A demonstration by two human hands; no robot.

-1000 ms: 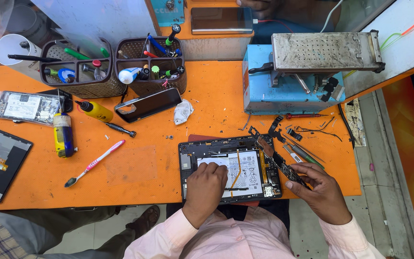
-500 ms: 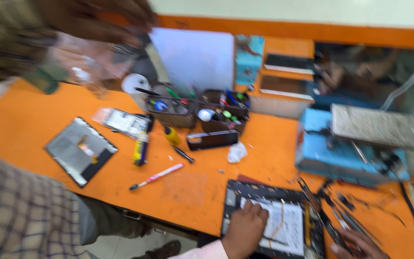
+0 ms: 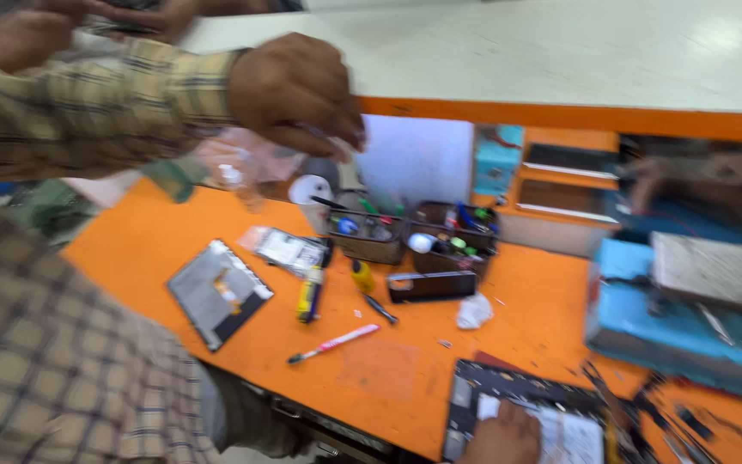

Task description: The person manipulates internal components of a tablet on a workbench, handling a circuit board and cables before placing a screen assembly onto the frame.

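Observation:
My left hand [image 3: 501, 436] lies on an opened tablet [image 3: 517, 399] with its dark frame and white insides exposed, at the bottom edge of the orange table [image 3: 405, 365]. The frame's edge and blur hide its fingers. My right hand is out of the picture. A co-worker in a plaid shirt [image 3: 62, 361] fills the left side. That person's hand [image 3: 298, 90] reaches across above the table's far end, with something small between its fingers.
On the table lie a grey screen panel [image 3: 216, 292], a bagged phone part [image 3: 289, 249], a yellow-blue tube [image 3: 308, 295], a pink-handled brush [image 3: 332, 344], a black phone [image 3: 433, 285] and crumpled tissue [image 3: 474, 311]. Two tool trays [image 3: 371, 236] stand behind. A blue machine [image 3: 672, 326] sits right.
The view has swung left and upward, off the tablet. The co-worker's arm and hand have come into view at the top left. My right hand has left the frame.

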